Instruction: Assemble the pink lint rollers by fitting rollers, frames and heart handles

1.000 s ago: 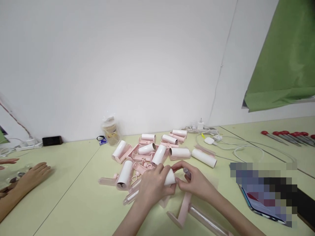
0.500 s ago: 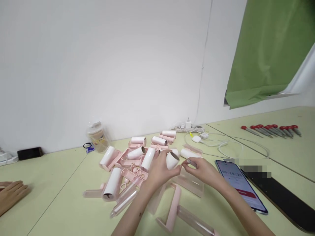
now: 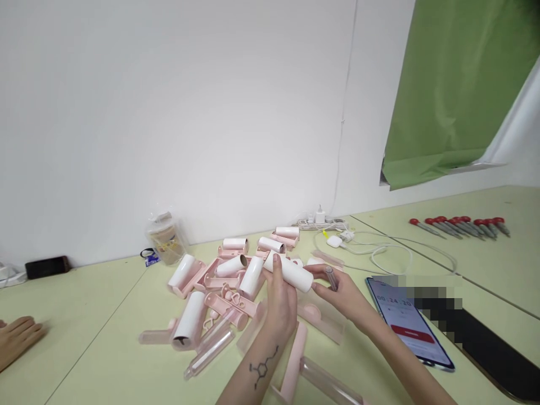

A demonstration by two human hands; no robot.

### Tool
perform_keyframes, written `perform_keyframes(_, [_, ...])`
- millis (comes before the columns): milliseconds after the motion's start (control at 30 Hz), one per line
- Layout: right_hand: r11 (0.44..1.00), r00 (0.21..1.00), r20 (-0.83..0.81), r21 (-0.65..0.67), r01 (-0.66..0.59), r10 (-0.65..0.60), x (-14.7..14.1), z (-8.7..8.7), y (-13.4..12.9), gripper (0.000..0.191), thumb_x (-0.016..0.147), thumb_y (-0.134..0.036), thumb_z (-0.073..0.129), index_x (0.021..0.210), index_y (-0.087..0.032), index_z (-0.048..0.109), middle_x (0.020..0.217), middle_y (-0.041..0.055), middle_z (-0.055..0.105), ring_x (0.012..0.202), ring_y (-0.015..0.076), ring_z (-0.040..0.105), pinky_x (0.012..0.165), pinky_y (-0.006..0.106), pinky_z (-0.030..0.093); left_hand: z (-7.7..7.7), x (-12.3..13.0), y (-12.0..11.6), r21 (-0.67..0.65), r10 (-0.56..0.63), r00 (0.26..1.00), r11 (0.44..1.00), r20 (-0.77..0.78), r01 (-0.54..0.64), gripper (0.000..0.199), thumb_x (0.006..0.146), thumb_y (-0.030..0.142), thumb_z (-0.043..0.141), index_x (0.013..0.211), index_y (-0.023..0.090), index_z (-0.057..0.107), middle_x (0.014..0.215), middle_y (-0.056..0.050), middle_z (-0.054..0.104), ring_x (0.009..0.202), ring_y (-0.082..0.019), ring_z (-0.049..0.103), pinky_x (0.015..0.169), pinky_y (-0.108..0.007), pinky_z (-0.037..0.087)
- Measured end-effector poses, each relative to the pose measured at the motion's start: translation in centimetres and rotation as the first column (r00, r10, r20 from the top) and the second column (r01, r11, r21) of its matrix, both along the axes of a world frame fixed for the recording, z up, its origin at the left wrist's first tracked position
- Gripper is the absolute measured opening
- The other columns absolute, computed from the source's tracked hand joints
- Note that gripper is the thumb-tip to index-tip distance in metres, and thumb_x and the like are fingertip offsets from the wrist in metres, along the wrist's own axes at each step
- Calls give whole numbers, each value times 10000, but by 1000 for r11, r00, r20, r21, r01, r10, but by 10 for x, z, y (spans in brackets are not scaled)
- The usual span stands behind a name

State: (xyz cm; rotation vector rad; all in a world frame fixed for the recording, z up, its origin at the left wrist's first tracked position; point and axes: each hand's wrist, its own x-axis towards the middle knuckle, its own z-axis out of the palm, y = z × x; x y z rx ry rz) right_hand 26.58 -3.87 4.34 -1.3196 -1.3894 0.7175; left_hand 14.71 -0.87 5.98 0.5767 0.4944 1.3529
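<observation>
My left hand [image 3: 280, 301] is wrapped round a white lint roller refill [image 3: 291, 271], its thumb along the top. The roll lies nearly level, tilted down to the right. Close by its right end, my right hand [image 3: 337, 289] is closed with a short grey stick-like piece [image 3: 331, 278] between the fingers; its kind is unclear. The thumb and a fingertip of that hand are at the roll's edge. Below the hands lie a pink roller frame [image 3: 293, 360] and a clear pinkish cover [image 3: 327, 379]. A flat clear cover [image 3: 323, 320] lies under my right hand.
Several white rolls [image 3: 192, 315] and pink frames [image 3: 232, 304] are heaped to the left. At right lie a phone [image 3: 411, 320], a dark flat object [image 3: 485, 343] and red-headed grey tools [image 3: 459, 222]. A power strip [image 3: 323, 224] stands behind; another person's hand [image 3: 21, 337] rests at left.
The roll in my left hand has turned from end-on to sideways, showing its length. My left forearm has rotated, and my right hand stays near the roll's end with the grey piece.
</observation>
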Motion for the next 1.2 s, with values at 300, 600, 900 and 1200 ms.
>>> perform_keyframes(300, [999,999,-44,-23,-25,24,1,7,-8,280,694,-295,567,952,-191,600,1055,96,654,1040,259,569,877,381,441,-3,3,0,-5,-64,993,998,99,65,244,860,386,525,982,174,522,914,-58,604,869,-135,601,788,-224,493])
perform_keyframes(600, [999,999,20,-33,39,-39,2,8,-9,309,646,-250,502,924,-187,622,1036,79,677,998,248,599,839,346,458,0,2,-8,38,-41,997,998,-59,43,308,842,486,497,983,214,457,964,-50,590,983,-157,571,850,-241,445])
perform_keyframes(900, [962,931,282,-75,262,-231,29,-18,-29,292,653,-276,483,875,-210,661,887,70,712,758,292,643,623,368,463,-8,-13,-5,577,164,676,683,-718,448,329,764,291,573,1065,230,456,994,-42,544,937,-205,539,844,-324,410])
perform_keyframes(1200, [956,713,677,-49,290,-182,40,-28,-60,439,656,-251,509,1092,-259,566,1081,53,663,776,269,666,577,319,481,-35,-2,3,543,468,358,358,-808,759,442,690,219,561,1130,196,529,1059,-125,547,1060,-344,464,922,-468,359])
